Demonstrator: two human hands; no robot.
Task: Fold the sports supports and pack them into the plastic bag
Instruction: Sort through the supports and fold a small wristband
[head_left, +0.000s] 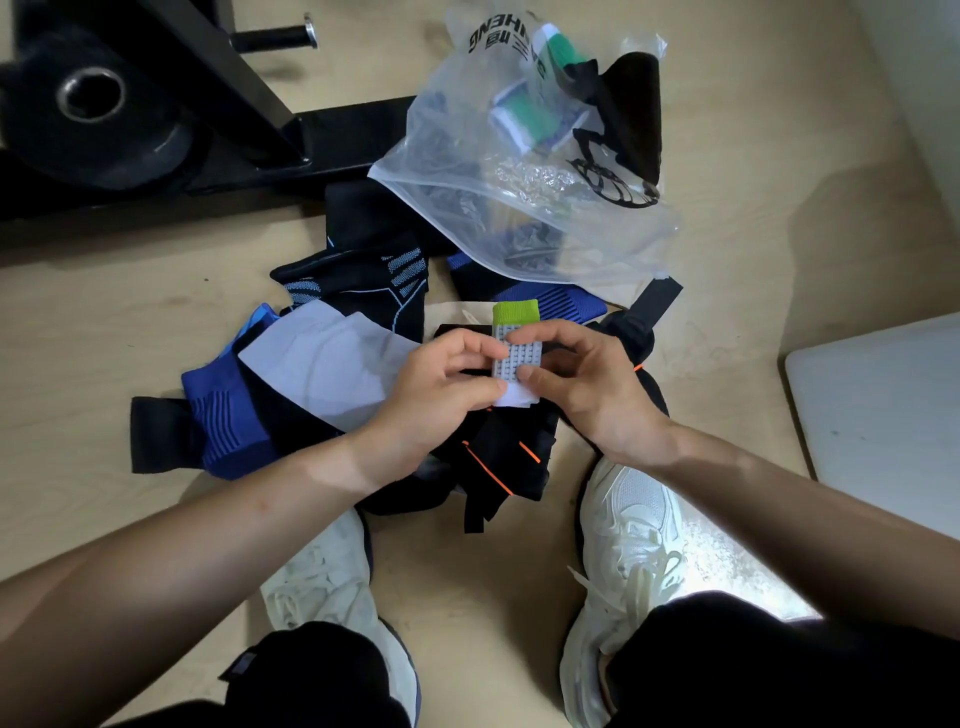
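A small grey support with a lime-green cuff (514, 343) is held between both hands over the pile. My left hand (441, 389) pinches its left edge and my right hand (587, 379) pinches its right edge. Beneath them lie a black support with orange stitching (498, 462), a blue and black support (223, 426), a white one (322, 364) and a black one with grey stripes (363, 280). The clear plastic bag (519, 156) lies open just beyond, holding a green and white support (535, 109) and dark items.
Black gym equipment with a weight plate (93, 104) and a steel frame (249, 104) stands at the far left. A white board (883, 415) lies at the right. My two white shoes (628, 545) rest on the wooden floor below the pile.
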